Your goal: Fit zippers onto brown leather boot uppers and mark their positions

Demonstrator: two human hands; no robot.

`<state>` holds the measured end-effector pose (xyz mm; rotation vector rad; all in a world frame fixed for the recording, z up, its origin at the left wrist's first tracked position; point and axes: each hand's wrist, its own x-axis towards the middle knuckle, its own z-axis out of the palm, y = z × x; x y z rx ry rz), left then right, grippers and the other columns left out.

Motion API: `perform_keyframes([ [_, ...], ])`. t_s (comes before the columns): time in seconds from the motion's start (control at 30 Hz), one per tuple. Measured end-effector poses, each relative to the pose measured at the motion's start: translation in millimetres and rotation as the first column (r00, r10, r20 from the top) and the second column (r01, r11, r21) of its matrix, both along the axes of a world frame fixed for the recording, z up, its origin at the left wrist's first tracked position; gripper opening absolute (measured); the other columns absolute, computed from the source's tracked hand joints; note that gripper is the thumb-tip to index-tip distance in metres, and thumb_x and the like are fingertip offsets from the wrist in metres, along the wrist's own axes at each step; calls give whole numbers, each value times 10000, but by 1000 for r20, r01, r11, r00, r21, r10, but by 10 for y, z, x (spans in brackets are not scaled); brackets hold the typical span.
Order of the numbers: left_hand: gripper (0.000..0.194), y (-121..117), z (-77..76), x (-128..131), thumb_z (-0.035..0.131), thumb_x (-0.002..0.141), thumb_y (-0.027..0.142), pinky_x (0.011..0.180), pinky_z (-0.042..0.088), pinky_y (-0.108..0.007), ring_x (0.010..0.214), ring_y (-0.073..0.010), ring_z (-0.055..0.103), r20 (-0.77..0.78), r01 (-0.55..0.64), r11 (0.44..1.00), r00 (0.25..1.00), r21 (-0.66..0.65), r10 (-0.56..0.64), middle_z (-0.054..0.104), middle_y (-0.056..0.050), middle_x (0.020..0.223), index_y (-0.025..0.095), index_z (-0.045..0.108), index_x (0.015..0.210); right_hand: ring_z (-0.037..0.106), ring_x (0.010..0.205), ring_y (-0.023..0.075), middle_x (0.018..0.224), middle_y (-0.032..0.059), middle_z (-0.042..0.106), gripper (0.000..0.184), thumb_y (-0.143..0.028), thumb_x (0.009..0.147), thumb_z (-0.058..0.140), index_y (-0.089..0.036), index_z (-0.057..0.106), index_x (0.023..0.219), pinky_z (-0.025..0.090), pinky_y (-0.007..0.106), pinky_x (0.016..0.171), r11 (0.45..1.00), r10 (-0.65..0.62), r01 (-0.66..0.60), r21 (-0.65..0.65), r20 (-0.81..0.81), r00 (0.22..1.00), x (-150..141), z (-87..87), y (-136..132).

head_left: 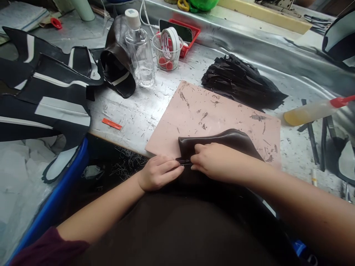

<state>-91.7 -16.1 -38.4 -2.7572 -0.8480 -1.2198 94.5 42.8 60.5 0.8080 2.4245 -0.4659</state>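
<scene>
A dark brown leather piece (222, 142), smooth and curved like part of a boot, lies over the front edge of a pink board (191, 107). My right hand (212, 160) is closed, its fingertips pinching the leather's near edge. Close by on the left, my left hand (159, 171) is also closed, thumb and fingers pressed together at the same edge. A narrow dark strip (184, 162) with a thin shiny line runs between the fingertips; its kind is too small to make out. Fingers hide the gripped parts.
Black strips (241, 81) lie bunched behind the board. A clear bottle (140, 55) and a plastic cup (168, 51) with a tape roll stand at back left. Black cut pieces (61, 81) overhang a blue bin (52, 210). A glue bottle (307, 112) lies right.
</scene>
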Motion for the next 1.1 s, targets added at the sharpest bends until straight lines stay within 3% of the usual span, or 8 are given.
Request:
perform_keyframes([
  [0.23,119,-10,101,35,517,815,107,625,492,-270,709,-134,614,-92,-51,997,994,61,56,675,-18,771,164,612,859,529,550,130,739,62,555,301,-348,889,451,-173,677,793,321,257,511,1000,2,-2,-5,13,1000,-23,-33,24],
  [0.43,200,-54,171,42,456,857,101,738,476,-253,900,-120,633,-241,91,986,969,142,-55,702,9,920,160,644,890,555,591,162,778,71,575,259,-333,860,493,-167,675,778,353,273,534,1000,-19,19,-3,-9,1000,2,-22,49],
  [0.63,235,-88,173,12,420,870,107,692,442,-238,912,-102,633,-290,36,987,957,156,11,697,10,977,172,643,906,540,598,126,772,28,605,153,-246,764,556,-172,616,644,390,232,537,982,-150,131,-135,-136,979,148,46,97],
  [0.73,236,-80,173,21,429,867,124,685,435,-240,903,-107,633,-295,39,985,955,166,12,687,-2,1015,171,640,962,559,642,139,777,31,618,131,-226,776,549,-172,617,678,405,233,572,977,-198,185,-106,-135,971,150,45,88],
  [0.9,184,-60,191,62,487,847,139,690,433,-247,848,-108,629,-311,42,985,950,168,12,694,3,986,166,642,941,571,633,145,810,57,623,135,-225,776,569,-156,627,676,409,239,570,986,-160,157,-53,-56,985,89,20,73],
  [1.1,254,-64,205,66,433,854,146,658,422,-266,861,-135,608,-316,50,986,949,156,2,682,-17,1025,149,631,1014,586,691,165,789,49,634,141,-239,794,539,-165,613,700,417,246,610,983,-183,181,-45,-52,982,80,12,90],
])
